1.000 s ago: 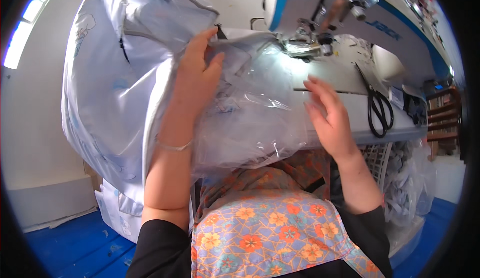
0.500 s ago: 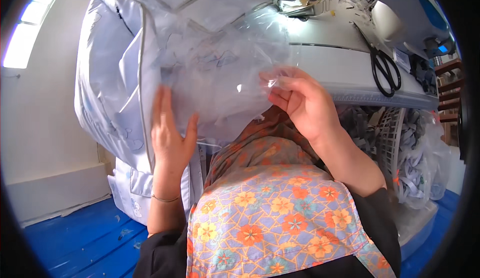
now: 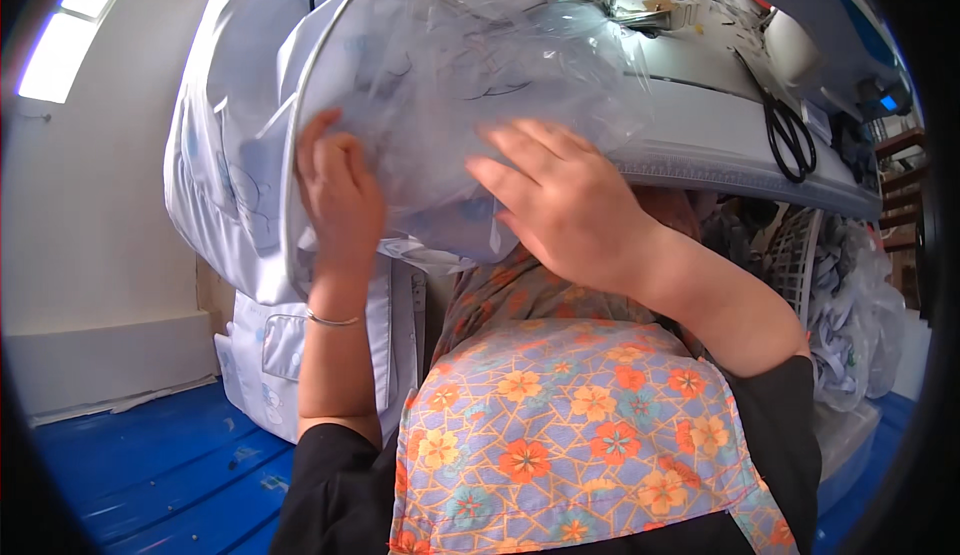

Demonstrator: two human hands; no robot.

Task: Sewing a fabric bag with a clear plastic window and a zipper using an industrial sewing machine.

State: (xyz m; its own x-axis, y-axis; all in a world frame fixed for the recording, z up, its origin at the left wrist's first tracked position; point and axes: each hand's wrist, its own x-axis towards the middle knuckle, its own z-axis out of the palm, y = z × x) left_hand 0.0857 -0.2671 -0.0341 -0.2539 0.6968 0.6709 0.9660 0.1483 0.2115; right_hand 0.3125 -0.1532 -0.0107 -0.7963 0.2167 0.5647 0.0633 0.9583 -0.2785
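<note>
Clear plastic sheeting [image 3: 440, 105] lies crumpled over pale lavender-white fabric with white piped edges [image 3: 318, 45], part of a large soft sewn piece [image 3: 225, 180]. My left hand [image 3: 342, 200] is at the piped edge, its fingers partly bent and smeared by motion; whether they grip the edge I cannot tell. Over the plastic's near side, my right hand [image 3: 575, 200] reaches leftward with its back up and fingers stretched out, holding nothing I can see. The sheeting hides part of the fabric beneath and runs up toward the lit needle area of a sewing machine [image 3: 665, 0].
Black scissors [image 3: 785, 125] lie on the white machine table [image 3: 720, 115], whose front edge carries a ruler strip [image 3: 690, 160]. Below right stand a white basket [image 3: 795, 245] and a clear bag of fabric scraps [image 3: 850, 305]. More pale fabric [image 3: 300, 355] hangs at lower left above the blue floor [image 3: 150, 465].
My right hand has let go of the plastic's edge and moved left, turning back-up with fingers extended. My left hand has shifted up and its fingers have bent. The plastic has spread rightward.
</note>
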